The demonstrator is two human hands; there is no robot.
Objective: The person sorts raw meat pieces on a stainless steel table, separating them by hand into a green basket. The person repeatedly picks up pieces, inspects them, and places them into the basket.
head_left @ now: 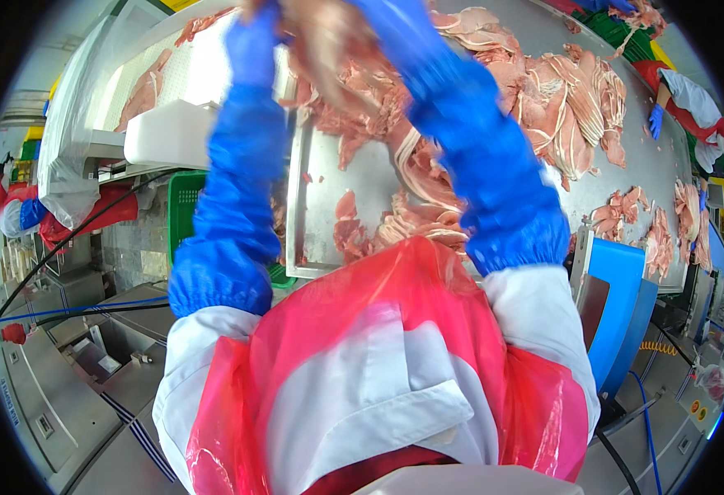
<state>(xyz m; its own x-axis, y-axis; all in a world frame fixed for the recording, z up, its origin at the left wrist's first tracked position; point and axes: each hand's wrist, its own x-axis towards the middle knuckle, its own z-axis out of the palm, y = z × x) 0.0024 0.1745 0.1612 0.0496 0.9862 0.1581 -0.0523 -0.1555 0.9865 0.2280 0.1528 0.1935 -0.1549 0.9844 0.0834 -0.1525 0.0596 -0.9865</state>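
Note:
At the top edge, my left hand (255,37) and my right hand (391,21), both in blue gloves, are raised over the work surface. A bundle of pale pink raw meat slices (325,45) hangs between them, smeared by motion along with the hands. Both hands appear closed on it, though the fingers are blurred or partly out of view. Below lies a shallow metal tray (317,223) with more sliced meat (424,169) heaped along its right side. A larger pile of fat-edged meat slices (564,99) spreads on the metal table (651,157) to the right.
A white perforated belt (201,70) carries meat pieces at the far left, beside a white machine housing (164,136). A green crate (182,210) sits below it. At right stands a blue machine panel (618,297). Co-workers are at the far left (24,206) and far right (696,103).

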